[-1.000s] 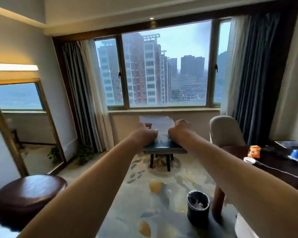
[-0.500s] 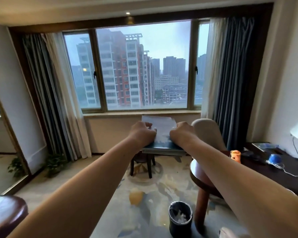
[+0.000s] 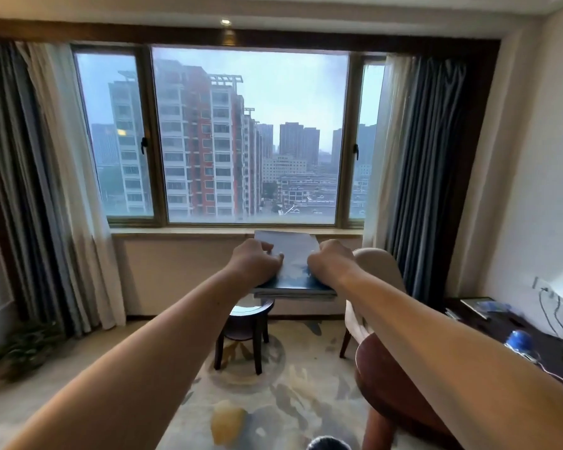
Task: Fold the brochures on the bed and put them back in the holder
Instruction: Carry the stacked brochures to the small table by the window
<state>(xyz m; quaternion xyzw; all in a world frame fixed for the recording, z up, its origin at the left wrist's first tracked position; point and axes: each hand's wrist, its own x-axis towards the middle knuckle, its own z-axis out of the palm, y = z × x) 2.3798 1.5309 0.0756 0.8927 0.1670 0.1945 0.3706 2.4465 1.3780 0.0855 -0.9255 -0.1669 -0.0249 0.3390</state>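
Though its print is unreadable, the brochure stack [image 3: 294, 256] is pinched by left hand [image 3: 256, 263] and right hand [image 3: 331, 263].

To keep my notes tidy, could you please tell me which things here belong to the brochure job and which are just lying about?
Job: brochure, held up by left hand and right hand.
Lying about: small side table, armchair, potted plant, waste bin, desk.

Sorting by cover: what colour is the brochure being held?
The brochure is pale grey-white, dark blue at its bottom; head view.
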